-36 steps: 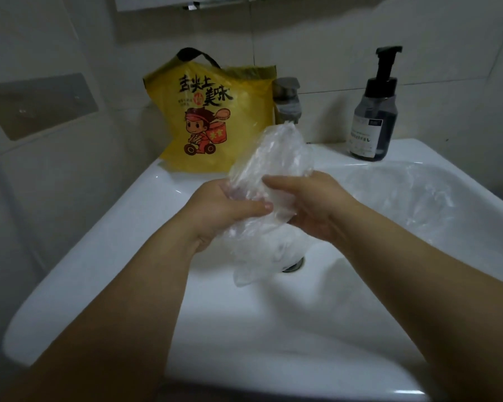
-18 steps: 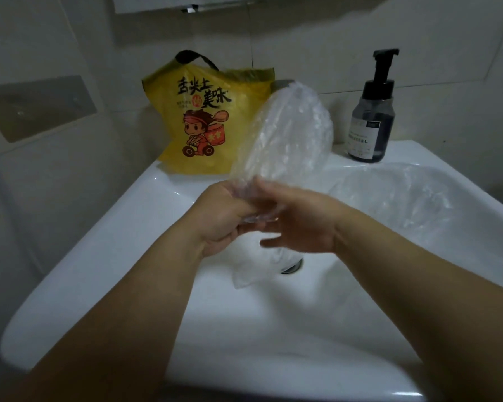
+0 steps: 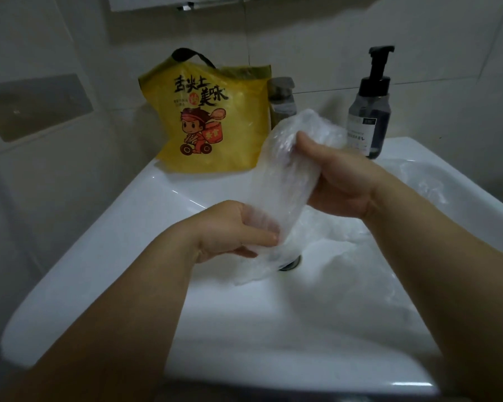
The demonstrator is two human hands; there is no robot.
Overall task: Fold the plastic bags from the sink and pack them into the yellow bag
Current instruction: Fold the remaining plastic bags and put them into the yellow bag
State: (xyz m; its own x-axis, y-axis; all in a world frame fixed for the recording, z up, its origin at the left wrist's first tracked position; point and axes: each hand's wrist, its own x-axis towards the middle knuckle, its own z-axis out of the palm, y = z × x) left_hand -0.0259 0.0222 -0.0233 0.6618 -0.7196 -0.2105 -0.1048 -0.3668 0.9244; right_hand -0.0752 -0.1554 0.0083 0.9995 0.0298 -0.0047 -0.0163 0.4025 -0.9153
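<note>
Was mid-fold over the sink. Pinched the lower end of the clear plastic bag in the left hand, fingers curled on the film; gripped its upper end, toward 1 o'clock, in the right hand. Saw more bags in the basin at 3 o'clock. Likely needed next to bring the ends together, then reach to the yellow bag at 11 o'clock. Could not read fold lines in the blurred film, nor the yellow bag's mouth.
</note>
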